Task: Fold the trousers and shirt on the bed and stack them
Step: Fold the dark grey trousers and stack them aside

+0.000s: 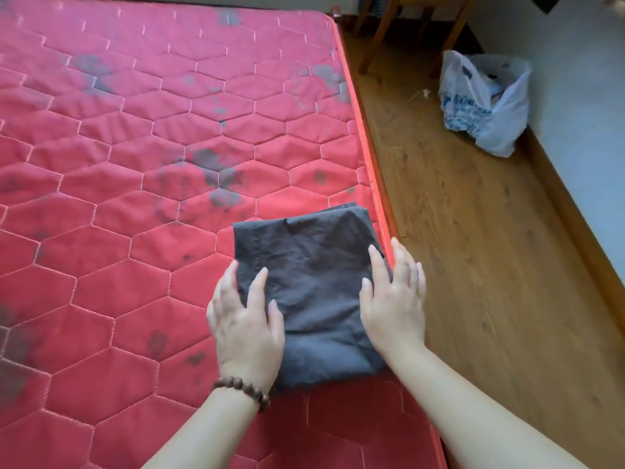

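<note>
A dark grey folded garment (pixel 314 286) lies as a compact rectangle on the red quilted mattress (pixel 135 164), close to its right edge. More folded dark layers show at its far edge; I cannot tell whether it is trousers, shirt or both. My left hand (pixel 245 319), with a bead bracelet at the wrist, rests on the garment's left side with fingers spread and nearly straight. My right hand (pixel 394 296) lies flat along the garment's right side, fingers straight, beside the mattress edge.
The mattress edge (pixel 368 157) runs diagonally on the right, with wooden floor (pixel 473 231) beyond. A white plastic bag (pixel 487 103) sits on the floor by the wall. Wooden chair legs (pixel 382 32) stand at the far end.
</note>
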{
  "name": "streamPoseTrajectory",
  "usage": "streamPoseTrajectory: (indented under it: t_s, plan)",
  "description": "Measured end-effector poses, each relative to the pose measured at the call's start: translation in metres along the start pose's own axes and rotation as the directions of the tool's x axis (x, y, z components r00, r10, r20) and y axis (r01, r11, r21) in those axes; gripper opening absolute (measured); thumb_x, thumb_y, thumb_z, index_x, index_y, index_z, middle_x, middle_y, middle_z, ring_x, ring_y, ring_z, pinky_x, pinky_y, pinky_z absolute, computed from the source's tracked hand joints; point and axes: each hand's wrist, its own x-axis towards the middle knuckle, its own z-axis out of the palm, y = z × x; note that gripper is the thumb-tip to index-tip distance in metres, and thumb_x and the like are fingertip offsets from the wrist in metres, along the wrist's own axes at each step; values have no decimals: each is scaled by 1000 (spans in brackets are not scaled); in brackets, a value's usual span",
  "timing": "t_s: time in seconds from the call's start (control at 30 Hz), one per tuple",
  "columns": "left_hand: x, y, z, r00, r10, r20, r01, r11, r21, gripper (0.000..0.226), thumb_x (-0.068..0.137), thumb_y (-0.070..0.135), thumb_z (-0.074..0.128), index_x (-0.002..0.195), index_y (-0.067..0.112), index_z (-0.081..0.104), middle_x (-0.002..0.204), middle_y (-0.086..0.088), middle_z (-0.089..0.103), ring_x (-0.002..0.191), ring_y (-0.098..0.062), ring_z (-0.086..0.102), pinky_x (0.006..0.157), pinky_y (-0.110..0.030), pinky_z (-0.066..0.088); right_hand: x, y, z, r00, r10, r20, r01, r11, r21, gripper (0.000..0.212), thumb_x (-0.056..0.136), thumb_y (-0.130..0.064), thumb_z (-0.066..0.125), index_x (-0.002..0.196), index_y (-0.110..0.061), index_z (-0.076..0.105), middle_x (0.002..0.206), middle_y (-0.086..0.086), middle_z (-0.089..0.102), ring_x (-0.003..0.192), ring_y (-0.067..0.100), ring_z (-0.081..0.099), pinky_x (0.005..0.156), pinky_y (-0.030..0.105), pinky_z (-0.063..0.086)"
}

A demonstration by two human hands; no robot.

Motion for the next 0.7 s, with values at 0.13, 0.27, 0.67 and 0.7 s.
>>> streamPoseTrajectory:
  t_s: [0.13, 0.27, 0.67, 0.7]
  plan:
    - [36, 22, 22, 951, 276, 141, -302, 926, 226, 60, 72, 3, 64, 132, 3, 54, 148, -20, 37, 141, -36, 28, 115, -54, 18, 31, -37, 17, 912, -403, 71, 403, 915, 7, 54, 88, -13, 57, 140, -5, 46, 152, 14, 35, 141, 30, 31, 114, 57, 22]
    - [44, 0, 49, 946, 187, 266, -274, 898, 344, 61, 93, 24, 40, 150, 13, 24, 159, -6, 13, 147, -25, 3, 118, -44, -7, 46, -29, 49, 900, -287, 327, 337, 936, -105, 56, 101, -38, 31, 153, -30, 11, 160, -3, -6, 148, 18, -7, 115, 51, -15]
    - [51, -30, 72, 967, 98, 233, -139, 977, 163, 68, 84, 46, 33, 150, 35, 21, 159, -10, -5, 147, -24, -9, 117, -52, 13, 43, -11, 86, 983, -113, 143, 106, 993, 59, 59, 90, -54, 35, 147, -39, 30, 160, 5, 8, 144, 42, 14, 118, 55, 4]
    - [52, -30, 72, 969, 99, 226, -133, 981, 139, 68, 84, 47, 33, 149, 36, 22, 160, -9, -5, 147, -23, -9, 116, -51, 17, 44, -11, 86, 984, -109, 141, 98, 992, 82, 59, 89, -54, 36, 146, -38, 33, 160, 5, 11, 142, 43, 17, 118, 54, 6]
